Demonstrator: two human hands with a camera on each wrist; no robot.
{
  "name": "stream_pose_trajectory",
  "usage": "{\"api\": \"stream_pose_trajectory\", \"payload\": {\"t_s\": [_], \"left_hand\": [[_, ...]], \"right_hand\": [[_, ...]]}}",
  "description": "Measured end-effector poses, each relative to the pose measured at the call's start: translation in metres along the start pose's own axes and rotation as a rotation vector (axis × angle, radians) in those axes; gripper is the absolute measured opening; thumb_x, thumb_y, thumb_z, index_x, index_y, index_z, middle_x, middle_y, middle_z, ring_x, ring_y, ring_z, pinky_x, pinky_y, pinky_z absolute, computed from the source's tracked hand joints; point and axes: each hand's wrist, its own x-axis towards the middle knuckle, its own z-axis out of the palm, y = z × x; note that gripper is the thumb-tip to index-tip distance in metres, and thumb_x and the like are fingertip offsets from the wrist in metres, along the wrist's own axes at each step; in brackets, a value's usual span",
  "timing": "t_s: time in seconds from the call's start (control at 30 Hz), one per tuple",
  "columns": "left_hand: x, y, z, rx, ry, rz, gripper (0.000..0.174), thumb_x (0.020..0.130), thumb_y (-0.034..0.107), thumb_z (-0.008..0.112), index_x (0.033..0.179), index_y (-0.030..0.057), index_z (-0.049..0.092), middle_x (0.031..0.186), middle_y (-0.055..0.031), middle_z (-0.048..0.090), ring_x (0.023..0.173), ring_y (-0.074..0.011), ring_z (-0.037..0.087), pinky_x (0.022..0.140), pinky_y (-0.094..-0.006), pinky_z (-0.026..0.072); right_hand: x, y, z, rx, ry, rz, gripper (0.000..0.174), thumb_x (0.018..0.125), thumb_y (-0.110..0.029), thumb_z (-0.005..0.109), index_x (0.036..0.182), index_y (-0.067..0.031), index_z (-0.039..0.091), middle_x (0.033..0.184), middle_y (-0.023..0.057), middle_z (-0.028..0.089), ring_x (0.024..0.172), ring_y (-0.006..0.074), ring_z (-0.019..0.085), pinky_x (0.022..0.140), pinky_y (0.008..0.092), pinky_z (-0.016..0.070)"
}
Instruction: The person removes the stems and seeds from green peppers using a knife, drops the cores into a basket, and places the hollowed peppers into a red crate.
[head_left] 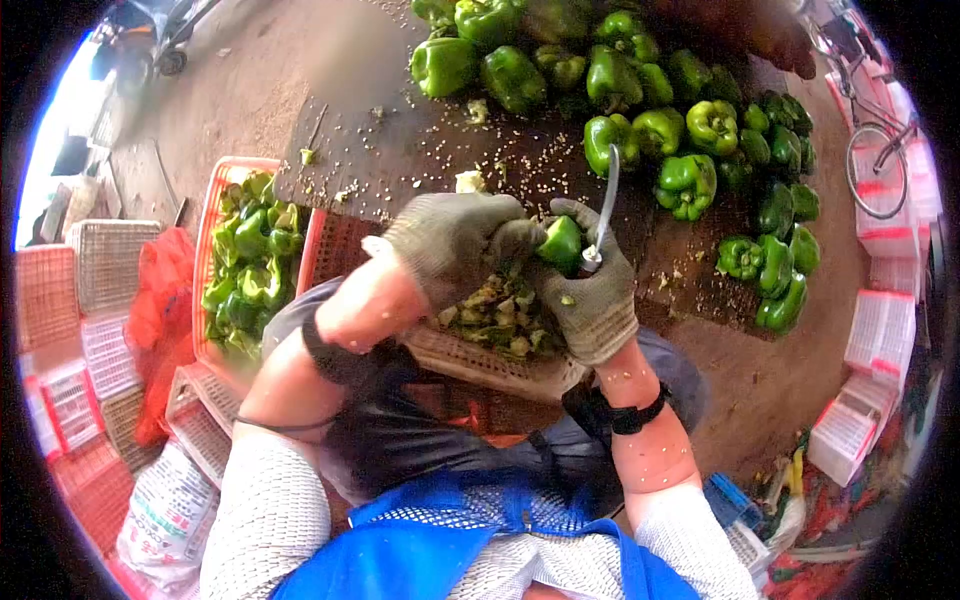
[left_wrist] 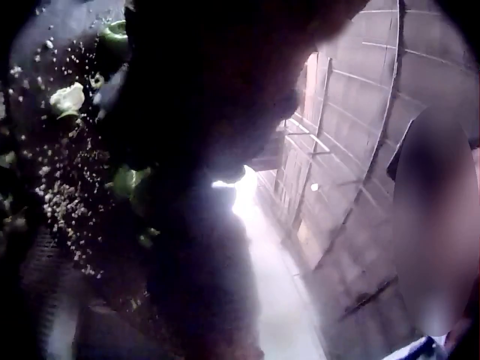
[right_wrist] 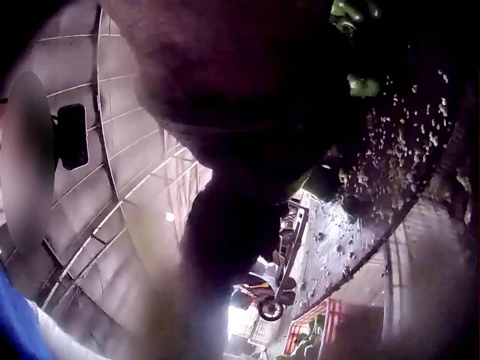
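In the head view, both hands wear grey-green gloves and meet over a basket. The right hand (head_left: 592, 305) grips a knife (head_left: 608, 195), whose thin curved blade points up and away. A green bell pepper (head_left: 563, 246) sits between the hands, partly covered by right-hand fingers. My left hand (head_left: 450, 245) has its fingers curled at the pepper's left side, and they hide part of it. Below, the basket (head_left: 480, 365) contains pale green pepper cores and scraps (head_left: 505, 315). Both wrist views show the hands mostly as dark shapes.
Whole green peppers (head_left: 615, 80) cover the far and right parts of the dark board (head_left: 400, 150), with seeds scattered across it. An orange crate (head_left: 205, 270) of cut peppers (head_left: 255, 250) stands at left. Stacked plastic crates (head_left: 115, 265) and a bicycle (head_left: 878, 170) flank the work area.
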Motion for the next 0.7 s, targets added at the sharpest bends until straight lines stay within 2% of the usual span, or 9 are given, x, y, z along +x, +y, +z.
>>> {"api": "stream_pose_trajectory", "payload": {"t_s": [0.03,0.1,0.2,0.4,0.43,0.53,0.57,0.67,0.7], "left_hand": [[-0.003,-0.004,-0.008,0.088,-0.005,0.139,0.03,0.081,0.011,0.07,0.11,0.01,0.063,0.093,-0.0101,0.064,0.088,-0.0208,0.065,0.076,-0.0329,0.0518],[-0.005,-0.014,-0.014,-0.111,-0.016,0.427,0.051,0.076,0.007,0.072,0.124,0.0131,0.059,0.11,-0.0102,0.061,0.101,-0.0229,0.062,0.085,-0.0332,0.0511],[-0.009,-0.005,-0.017,-0.208,-0.247,0.251,0.062,0.073,0.005,0.074,0.131,0.0129,0.055,0.12,-0.0105,0.057,0.11,-0.0245,0.058,0.091,-0.0339,0.0494],[-0.007,-0.029,0.029,-1.701,-0.528,-0.872,0.039,0.086,0.018,0.07,0.122,0.0062,0.06,0.107,-0.01,0.067,0.099,-0.023,0.065,0.092,-0.0362,0.0518],[-0.011,-0.022,0.035,-1.867,-0.617,-0.929,0.03,0.093,0.023,0.063,0.116,0.0045,0.062,0.102,-0.0102,0.07,0.094,-0.0228,0.067,0.091,-0.0372,0.053],[-0.022,-0.036,0.049,-1.682,-0.505,-1.019,0.025,0.096,0.021,0.057,0.115,0.005,0.062,0.107,-0.0123,0.069,0.093,-0.025,0.067,0.088,-0.0392,0.0542],[-0.023,-0.041,0.055,-1.854,-0.48,-1.166,0.027,0.096,0.021,0.057,0.117,0.0047,0.061,0.109,-0.0099,0.068,0.094,-0.0225,0.067,0.087,-0.0379,0.0546],[-0.023,-0.003,0.008,-0.903,-0.528,-0.634,0.032,0.092,0.011,0.062,0.123,0.0061,0.059,0.111,-0.0022,0.066,0.098,-0.0115,0.063,0.085,-0.0298,0.0528],[-0.027,-0.01,0.016,-0.896,-0.421,-0.315,0.037,0.087,0.009,0.067,0.123,0.007,0.059,0.109,-0.0032,0.067,0.098,-0.0116,0.064,0.085,-0.0293,0.0525]], "right_hand": [[0.0,0.0,-0.003,0.037,-0.022,0.015,0.058,0.071,0.0,0.071,0.127,-0.008,0.055,0.104,0.0039,0.064,0.091,0.0124,0.06,0.081,0.0263,0.0523],[-0.001,-0.001,-0.007,0.118,-0.053,0.05,0.061,0.071,0.002,0.072,0.128,-0.0084,0.054,0.105,0.0038,0.064,0.094,0.0124,0.06,0.082,0.026,0.0522],[-0.001,-0.004,-0.002,0.168,-0.082,0.133,0.063,0.071,0.003,0.073,0.129,-0.0091,0.054,0.107,0.003,0.064,0.093,0.012,0.06,0.083,0.0256,0.0525],[-0.007,0.013,0.005,0.187,-0.191,0.206,0.061,0.071,-0.003,0.078,0.127,-0.0115,0.056,0.108,0.0016,0.063,0.097,0.0117,0.059,0.086,0.0244,0.0496],[-0.012,0.011,0.011,0.087,-0.185,0.175,0.058,0.071,-0.005,0.078,0.126,-0.011,0.057,0.11,0.0031,0.062,0.099,0.0134,0.058,0.089,0.0267,0.0484],[-0.018,0.024,0.011,0.053,-0.329,0.213,0.058,0.071,-0.008,0.081,0.124,-0.0075,0.058,0.111,0.0054,0.063,0.101,0.0135,0.058,0.09,0.0284,0.048],[-0.019,0.026,0.012,0.064,-0.332,0.187,0.058,0.071,-0.009,0.081,0.124,-0.0068,0.058,0.111,0.0054,0.063,0.1,0.0136,0.058,0.09,0.0285,0.0482],[-0.013,0.014,0.008,0.025,-0.294,0.03,0.061,0.07,-0.014,0.085,0.124,-0.0047,0.057,0.109,0.0047,0.064,0.099,0.0133,0.058,0.089,0.029,0.0491],[-0.007,0.003,0.004,0.12,-0.299,0.069,0.062,0.071,-0.015,0.085,0.125,-0.0058,0.057,0.11,0.0044,0.064,0.099,0.0124,0.058,0.089,0.028,0.049]]}}
